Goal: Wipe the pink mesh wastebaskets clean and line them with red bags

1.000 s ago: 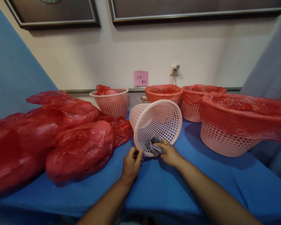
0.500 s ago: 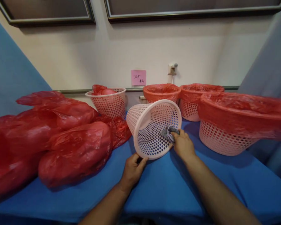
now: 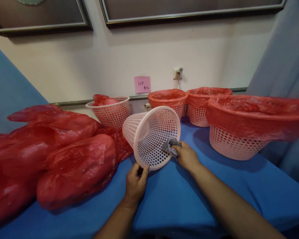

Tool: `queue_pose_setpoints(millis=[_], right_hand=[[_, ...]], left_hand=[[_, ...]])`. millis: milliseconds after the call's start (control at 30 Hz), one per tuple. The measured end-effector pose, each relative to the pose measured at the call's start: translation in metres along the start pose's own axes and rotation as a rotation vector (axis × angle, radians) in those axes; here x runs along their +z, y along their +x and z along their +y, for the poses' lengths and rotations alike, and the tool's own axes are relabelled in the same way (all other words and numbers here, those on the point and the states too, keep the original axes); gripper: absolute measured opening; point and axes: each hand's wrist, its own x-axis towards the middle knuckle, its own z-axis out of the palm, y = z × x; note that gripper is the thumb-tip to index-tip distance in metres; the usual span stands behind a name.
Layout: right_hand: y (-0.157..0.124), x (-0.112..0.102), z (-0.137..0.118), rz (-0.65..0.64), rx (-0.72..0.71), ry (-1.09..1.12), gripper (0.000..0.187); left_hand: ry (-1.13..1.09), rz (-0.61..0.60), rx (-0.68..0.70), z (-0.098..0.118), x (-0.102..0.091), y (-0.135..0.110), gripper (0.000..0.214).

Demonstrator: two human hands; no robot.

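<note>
A pale pink perforated plastic wastebasket lies on its side on the blue-covered table, its mouth turned toward me and to the right. My left hand grips its lower rim, thumb on the front and fingers behind. My right hand is closed around a crumpled grey cloth at the lower right of the mouth, with the cloth against the inner side of the rim. Part of the cloth is hidden by my fingers.
Red plastic bags are heaped at the left. Behind stands a pink basket with red plastic in it. Three baskets with red liners, the nearest a large basket, stand at the back and right. A pink note is on the wall.
The wastebasket and both hands appear farther left as the view shifts. My right hand has drawn the cloth slightly outward along the lower right rim. The left hand keeps its hold.
</note>
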Motion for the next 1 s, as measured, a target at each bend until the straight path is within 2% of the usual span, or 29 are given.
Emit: queue_pose_setpoints(millis=[100, 167, 267, 367, 433, 500, 567, 700, 767, 833, 933, 1000], right_hand=[[0.004, -0.003, 0.004, 0.052, 0.081, -0.021, 0.054], [0.001, 0.005, -0.002, -0.003, 0.030, 0.041, 0.056], [-0.004, 0.026, -0.016, -0.109, -0.122, 0.278, 0.059], [-0.002, 0.043, -0.023, -0.161, -0.235, 0.484, 0.059], [0.002, 0.046, -0.021, -0.171, -0.257, 0.506, 0.057], [0.007, 0.040, -0.015, -0.161, -0.240, 0.450, 0.054], [0.011, 0.029, -0.007, -0.104, -0.147, 0.328, 0.051], [0.014, 0.005, 0.005, 0.066, 0.079, 0.138, 0.048], [0.013, 0.002, 0.005, 0.105, 0.109, 0.117, 0.051], [0.009, 0.007, 0.000, 0.050, 0.060, 0.153, 0.051], [0.002, 0.021, -0.012, -0.122, -0.123, 0.319, 0.053], [0.000, 0.029, -0.019, -0.181, -0.211, 0.412, 0.060]], left_hand=[[0.007, 0.005, 0.008, 0.002, 0.001, 0.001, 0.027], [-0.010, -0.002, -0.005, 0.002, 0.001, 0.003, 0.031], [-0.040, -0.037, -0.076, 0.001, 0.001, 0.008, 0.035], [-0.026, -0.141, -0.173, -0.005, 0.001, 0.013, 0.044], [0.002, -0.241, -0.199, -0.008, 0.000, 0.014, 0.044], [0.018, -0.289, -0.178, -0.010, 0.000, 0.013, 0.043], [0.004, -0.224, -0.147, -0.007, 0.000, 0.011, 0.043], [-0.029, 0.008, -0.106, 0.004, -0.003, 0.008, 0.048], [-0.023, 0.031, -0.087, 0.008, -0.003, 0.009, 0.050], [-0.011, -0.032, -0.105, 0.007, -0.002, 0.011, 0.050], [0.024, -0.156, -0.178, -0.001, 0.001, 0.014, 0.052], [0.036, -0.204, -0.217, -0.006, 0.003, 0.016, 0.052]])
